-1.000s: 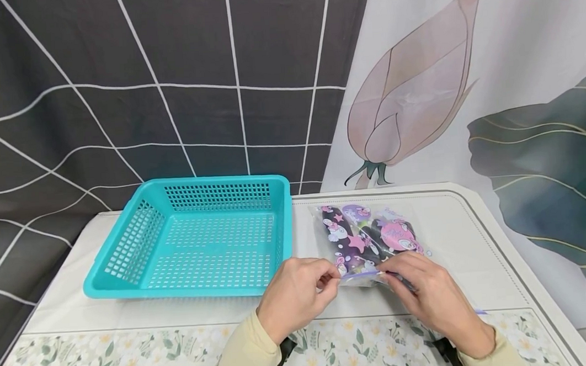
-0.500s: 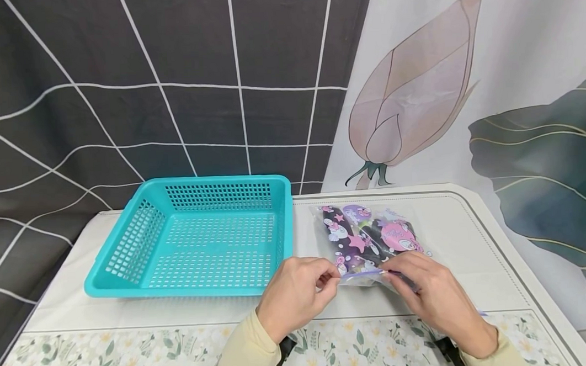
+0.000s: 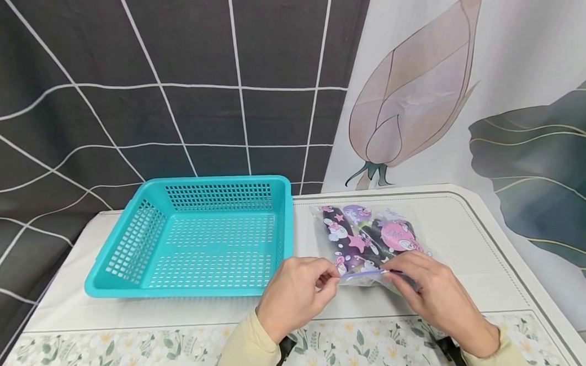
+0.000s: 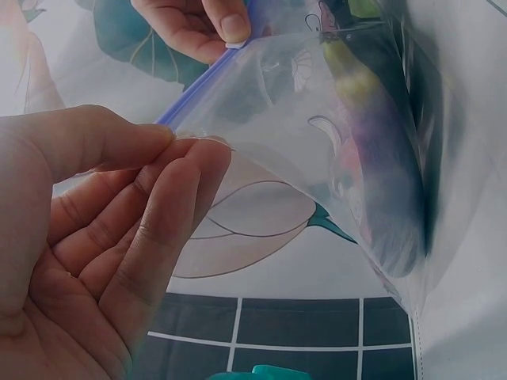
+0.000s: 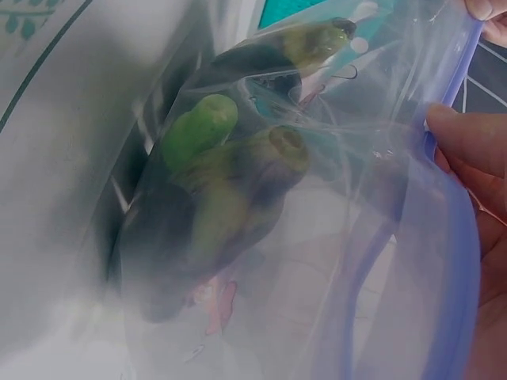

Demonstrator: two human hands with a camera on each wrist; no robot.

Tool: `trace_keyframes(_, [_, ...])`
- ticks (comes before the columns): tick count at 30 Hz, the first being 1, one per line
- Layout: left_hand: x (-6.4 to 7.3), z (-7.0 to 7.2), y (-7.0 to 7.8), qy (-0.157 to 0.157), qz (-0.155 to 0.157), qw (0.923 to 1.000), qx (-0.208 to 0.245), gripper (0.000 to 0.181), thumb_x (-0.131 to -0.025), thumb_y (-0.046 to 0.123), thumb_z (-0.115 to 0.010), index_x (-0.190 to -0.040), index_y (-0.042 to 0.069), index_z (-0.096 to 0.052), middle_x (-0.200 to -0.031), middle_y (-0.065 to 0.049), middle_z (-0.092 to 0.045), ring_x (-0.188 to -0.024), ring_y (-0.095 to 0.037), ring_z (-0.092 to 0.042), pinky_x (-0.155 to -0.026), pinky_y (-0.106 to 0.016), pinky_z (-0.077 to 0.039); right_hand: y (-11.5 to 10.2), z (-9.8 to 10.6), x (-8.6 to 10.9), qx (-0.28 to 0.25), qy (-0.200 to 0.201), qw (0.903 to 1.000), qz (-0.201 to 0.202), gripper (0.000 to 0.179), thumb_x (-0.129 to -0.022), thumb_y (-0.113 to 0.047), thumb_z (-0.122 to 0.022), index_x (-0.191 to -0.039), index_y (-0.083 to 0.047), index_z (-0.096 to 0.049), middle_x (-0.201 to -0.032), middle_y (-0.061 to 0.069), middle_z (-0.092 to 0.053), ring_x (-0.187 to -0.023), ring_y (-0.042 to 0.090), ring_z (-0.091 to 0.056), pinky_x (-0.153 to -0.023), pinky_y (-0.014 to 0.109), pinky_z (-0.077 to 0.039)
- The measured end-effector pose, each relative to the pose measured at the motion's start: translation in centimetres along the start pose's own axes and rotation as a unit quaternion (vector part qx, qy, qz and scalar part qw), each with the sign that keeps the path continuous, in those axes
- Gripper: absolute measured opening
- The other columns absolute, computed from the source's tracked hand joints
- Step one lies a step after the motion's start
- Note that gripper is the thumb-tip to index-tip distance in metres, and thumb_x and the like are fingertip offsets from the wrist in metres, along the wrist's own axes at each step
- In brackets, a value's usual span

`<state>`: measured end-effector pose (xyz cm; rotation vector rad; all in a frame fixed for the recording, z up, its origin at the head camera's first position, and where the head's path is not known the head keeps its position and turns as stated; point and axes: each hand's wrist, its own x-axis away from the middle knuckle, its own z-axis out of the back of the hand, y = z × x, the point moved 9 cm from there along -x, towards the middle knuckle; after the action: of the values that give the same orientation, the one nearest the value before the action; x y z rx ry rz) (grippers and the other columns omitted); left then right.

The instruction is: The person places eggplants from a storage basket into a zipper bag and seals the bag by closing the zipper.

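Observation:
A clear zip bag [image 3: 353,243] with pink and purple cartoon prints lies on the table, its mouth toward me. My left hand [image 3: 299,293] pinches the left end of its purple zip strip [image 4: 207,89] between thumb and fingers. Farther right along the strip, my right hand [image 3: 430,289] pinches it at a small white slider [image 4: 235,44]. Through the plastic in the right wrist view show dark, eggplant-like vegetables [image 5: 226,198] and a bright green piece [image 5: 198,131]. Past the right fingers, the two purple strips stand apart.
A turquoise perforated basket [image 3: 191,292] stands left of the bag, near my left hand. The white table [image 3: 460,240] has a floral strip [image 3: 118,361] along its front. Behind hang a dark grid-patterned cloth [image 3: 195,119] and a white flower-print cloth [image 3: 417,88].
My right hand has slid slightly rightward along the zip with the slider. The left hand keeps its pinch in the same place, and the basket has not moved.

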<state>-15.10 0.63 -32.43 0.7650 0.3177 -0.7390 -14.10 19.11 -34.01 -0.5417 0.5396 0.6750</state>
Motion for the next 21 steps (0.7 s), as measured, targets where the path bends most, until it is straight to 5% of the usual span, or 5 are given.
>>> trace_keyframes(21, [0.01, 0.02, 0.01, 0.001, 0.000, 1.0000, 0.000, 0.007, -0.083, 0.003, -0.073, -0.083, 0.010, -0.074, -0.080, 0.001, -0.075, -0.066, -0.004, -0.068, -0.065, -0.010, -0.051, 0.36, 0.28, 0.00, 0.004, -0.005, 1.0000, -0.007, 0.039, -0.105, -0.045, -0.048, -0.098, -0.018, -0.075, -0.097, -0.009, -0.071, -0.088, 0.011, -0.066, -0.083, 0.017, -0.049])
